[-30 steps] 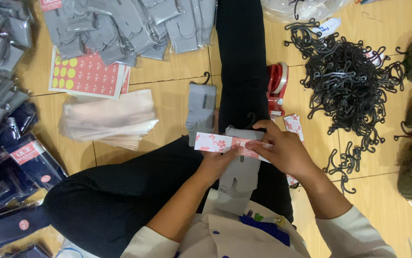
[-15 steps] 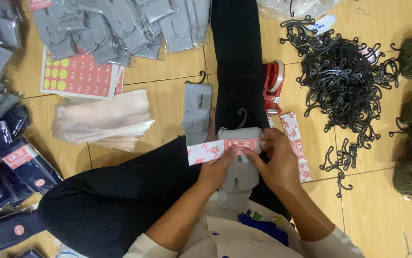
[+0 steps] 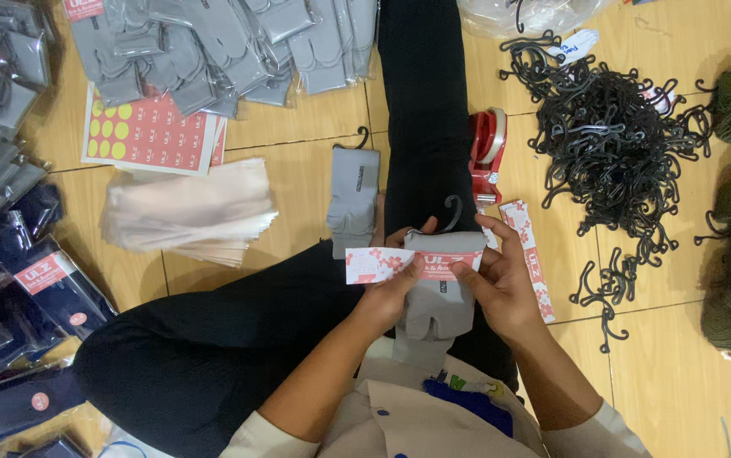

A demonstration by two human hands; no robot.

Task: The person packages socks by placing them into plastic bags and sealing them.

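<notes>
Since half a second ago your left hand has pulled the pink floral paper band leftward across the soft, light grey split-toe sock pair at frame centre; both hands' fingers pinch band and sock, right hand gripping the edge.

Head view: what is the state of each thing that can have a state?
Grey split-toe sock on black hook: held up by both hands.
Pink floral paper band: partly wrapped around the sock.
Left hand: grips band and sock.
Right hand: grips sock.
Red tape dispenser: lying on floor.
Second grey sock: lying flat, unbanded.
</notes>
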